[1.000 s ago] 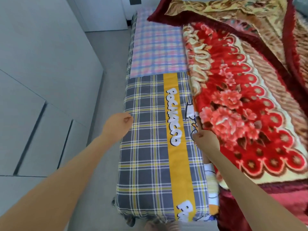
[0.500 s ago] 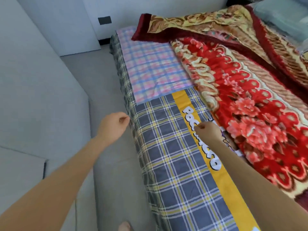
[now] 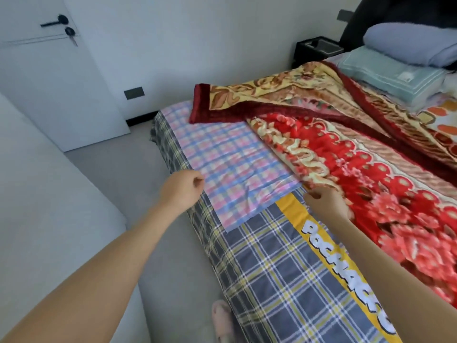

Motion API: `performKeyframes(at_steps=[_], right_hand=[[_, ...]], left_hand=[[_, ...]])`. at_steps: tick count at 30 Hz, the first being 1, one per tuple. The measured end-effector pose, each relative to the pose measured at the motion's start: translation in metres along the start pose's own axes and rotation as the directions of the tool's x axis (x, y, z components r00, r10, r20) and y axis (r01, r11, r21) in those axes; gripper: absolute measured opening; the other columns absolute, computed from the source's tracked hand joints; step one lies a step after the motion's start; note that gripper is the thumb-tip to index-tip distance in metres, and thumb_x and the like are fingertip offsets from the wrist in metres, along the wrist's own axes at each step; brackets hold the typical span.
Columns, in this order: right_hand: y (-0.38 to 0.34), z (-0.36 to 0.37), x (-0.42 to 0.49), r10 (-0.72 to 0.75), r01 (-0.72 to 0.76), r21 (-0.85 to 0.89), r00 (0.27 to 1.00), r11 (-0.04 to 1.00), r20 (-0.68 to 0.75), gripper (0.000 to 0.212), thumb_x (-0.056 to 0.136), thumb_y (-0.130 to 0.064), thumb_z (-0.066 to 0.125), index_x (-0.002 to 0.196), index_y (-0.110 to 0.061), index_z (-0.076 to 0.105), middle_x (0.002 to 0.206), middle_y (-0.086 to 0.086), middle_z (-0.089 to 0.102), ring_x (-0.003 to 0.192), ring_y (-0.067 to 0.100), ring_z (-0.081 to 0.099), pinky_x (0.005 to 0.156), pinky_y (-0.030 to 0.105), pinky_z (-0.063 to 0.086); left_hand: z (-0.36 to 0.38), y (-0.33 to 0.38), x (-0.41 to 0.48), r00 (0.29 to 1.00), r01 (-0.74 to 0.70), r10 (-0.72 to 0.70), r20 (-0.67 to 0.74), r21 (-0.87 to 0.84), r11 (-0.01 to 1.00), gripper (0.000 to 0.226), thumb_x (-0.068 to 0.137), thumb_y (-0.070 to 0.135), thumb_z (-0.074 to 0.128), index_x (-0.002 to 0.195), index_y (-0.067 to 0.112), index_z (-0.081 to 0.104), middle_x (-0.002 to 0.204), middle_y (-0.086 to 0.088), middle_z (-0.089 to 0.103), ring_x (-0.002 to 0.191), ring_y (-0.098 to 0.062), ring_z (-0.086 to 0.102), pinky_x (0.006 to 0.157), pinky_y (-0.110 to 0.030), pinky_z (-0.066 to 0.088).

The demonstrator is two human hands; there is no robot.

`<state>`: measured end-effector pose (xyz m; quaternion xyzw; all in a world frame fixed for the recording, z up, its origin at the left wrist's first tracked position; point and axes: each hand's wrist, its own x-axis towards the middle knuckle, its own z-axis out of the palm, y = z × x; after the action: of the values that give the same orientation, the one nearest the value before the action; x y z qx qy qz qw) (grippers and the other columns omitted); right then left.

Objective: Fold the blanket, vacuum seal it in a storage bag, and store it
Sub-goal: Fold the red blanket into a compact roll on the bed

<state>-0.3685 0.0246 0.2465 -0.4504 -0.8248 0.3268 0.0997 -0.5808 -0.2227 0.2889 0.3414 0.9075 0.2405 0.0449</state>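
Observation:
A thick red floral blanket [image 3: 351, 169] lies spread over the right side of the bed, its far corner folded back to show a yellow and maroon underside [image 3: 259, 95]. My right hand [image 3: 325, 203] hovers at the blanket's left edge with fingers curled; no fabric shows between them. My left hand [image 3: 181, 188] is a loose fist over the bed's left edge, beside a pink plaid cloth [image 3: 232, 167], and holds nothing. No storage bag is in sight.
The bed carries a grey plaid sheet with a yellow stripe [image 3: 279, 276]. Folded bedding and pillows [image 3: 395, 70] are stacked at the headboard end. A white door [image 3: 57, 70] and a grey floor strip [image 3: 118, 174] lie to the left. A slippered foot [image 3: 222, 318] shows below.
The view has swung up and right, bringing in the door, wall and pillows. Both hands have moved further along the bed, the right one back to the blanket's edge.

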Motion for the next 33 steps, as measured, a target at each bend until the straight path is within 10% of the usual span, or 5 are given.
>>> performKeyframes(at_steps=[10,22,28,33], right_hand=[[-0.144,0.126,0.181,0.222,-0.254,0.288,0.965,0.923,0.139,0.031,0.090,-0.020,0.056,0.071,0.004,0.055,0.065,0.013,0.051,0.061,0.022,0.046,0.058,0.033,0.038],[-0.319,0.317,0.365,0.533,-0.682,0.714,0.667,0.155,0.521,0.023,0.092,-0.016,0.062,0.103,0.001,0.052,0.088,0.017,0.055,0.071,0.028,0.057,0.041,0.031,0.054],[-0.366,0.399,0.443,0.639,-0.710,0.704,0.537,-0.011,0.551,0.027,0.093,-0.020,0.060,0.108,-0.001,0.048,0.084,0.014,0.053,0.067,0.024,0.054,0.037,0.026,0.051],[-0.387,0.448,0.526,0.682,-0.680,0.726,0.485,-0.099,0.547,0.029,0.091,-0.023,0.063,0.110,-0.005,0.049,0.102,0.014,0.051,0.082,0.027,0.053,0.069,0.039,0.050]], left_hand=[[-0.050,-0.113,0.214,0.999,0.017,-0.017,0.034,0.006,1.000,0.016,0.091,0.020,0.057,0.097,0.013,0.069,0.097,-0.001,0.068,0.088,-0.018,0.061,0.068,-0.023,0.037],[-0.089,-0.272,0.513,0.993,-0.035,0.042,0.112,-0.072,0.997,0.017,0.091,0.021,0.056,0.098,0.014,0.069,0.098,0.000,0.069,0.089,-0.019,0.061,0.073,-0.029,0.044],[-0.079,-0.336,0.657,0.958,-0.117,0.129,0.257,-0.060,0.991,0.016,0.090,0.019,0.056,0.098,0.013,0.069,0.098,0.000,0.066,0.087,-0.016,0.056,0.070,-0.025,0.037],[-0.047,-0.354,0.772,0.913,-0.194,0.204,0.354,-0.064,0.979,0.017,0.090,0.014,0.055,0.098,0.009,0.069,0.097,-0.004,0.068,0.090,-0.020,0.059,0.070,-0.024,0.034]])
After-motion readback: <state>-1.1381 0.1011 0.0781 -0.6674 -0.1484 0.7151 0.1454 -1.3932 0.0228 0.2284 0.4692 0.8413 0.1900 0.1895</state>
